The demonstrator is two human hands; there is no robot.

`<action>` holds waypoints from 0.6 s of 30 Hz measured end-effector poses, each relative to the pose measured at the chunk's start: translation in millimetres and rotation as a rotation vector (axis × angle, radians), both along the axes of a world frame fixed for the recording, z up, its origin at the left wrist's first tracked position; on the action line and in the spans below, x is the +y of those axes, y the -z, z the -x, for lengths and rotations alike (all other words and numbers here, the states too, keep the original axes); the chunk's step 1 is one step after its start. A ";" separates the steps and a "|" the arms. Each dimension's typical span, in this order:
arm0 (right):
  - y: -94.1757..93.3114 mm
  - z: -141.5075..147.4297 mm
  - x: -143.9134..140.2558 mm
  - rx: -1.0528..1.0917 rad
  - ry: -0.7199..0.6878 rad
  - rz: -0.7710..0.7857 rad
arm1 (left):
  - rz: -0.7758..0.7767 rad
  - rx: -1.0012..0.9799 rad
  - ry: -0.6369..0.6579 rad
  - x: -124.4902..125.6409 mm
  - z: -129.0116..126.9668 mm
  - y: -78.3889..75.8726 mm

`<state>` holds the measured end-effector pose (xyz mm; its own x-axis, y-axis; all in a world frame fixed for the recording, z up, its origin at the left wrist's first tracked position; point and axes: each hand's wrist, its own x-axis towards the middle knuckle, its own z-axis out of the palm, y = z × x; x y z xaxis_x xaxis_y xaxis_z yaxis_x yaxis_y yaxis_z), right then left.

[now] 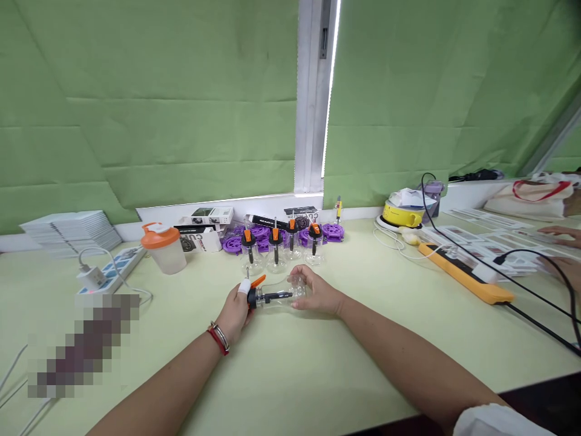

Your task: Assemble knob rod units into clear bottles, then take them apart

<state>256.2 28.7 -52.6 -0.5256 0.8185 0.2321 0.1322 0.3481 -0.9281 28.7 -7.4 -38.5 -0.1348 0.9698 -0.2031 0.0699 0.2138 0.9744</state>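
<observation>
Holding a clear plastic bottle (281, 295) sideways over the pale green table (318, 363), near the middle, we grip it from both ends. Our left hand (236, 310) closes around the black cap end, where an orange lever (258, 281) sticks up; one finger wears a white wrap at the tip. Our right hand (318, 292) cups the bottle's base, fingers curled over the clear wall. A black tube runs inside the bottle from the cap. Red and silver bracelets (219, 336) sit on the left wrist.

Far of the hands, four more clear bottles with orange-and-black tops (281, 245) stand upright in a row, just in front of purple round parts (254, 237) and small printed boxes (206, 225). To the far left stands a shaker cup with an orange lid (162, 247), beside a white power strip (111, 274) with a charger plugged in. A stack of white sheets (70, 231) lies beyond it.

On the right, a yellow round appliance (403, 213) sits near the sill, and a long orange-yellow bar (467, 280), possibly a power strip, lies with black cables across it. Another person's hands (560, 248) rest at the right edge, over printed cards.
</observation>
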 end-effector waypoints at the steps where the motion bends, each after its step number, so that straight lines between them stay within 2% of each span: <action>1: 2.1 0.4 0.6 0.011 -0.008 0.031 | 0.003 0.000 -0.004 -0.2 0.0 0.5; 7: 8.1 2.8 2.5 0.082 -0.036 0.198 | 0.003 0.007 -0.010 -1.8 -0.7 1.9; 11: 5.0 5.6 2.4 0.059 0.009 0.182 | -0.005 0.013 -0.002 -0.9 -0.8 3.0; 18: 3.4 13.2 1.8 0.043 0.198 0.082 | -0.009 0.011 -0.007 -0.6 -0.2 2.9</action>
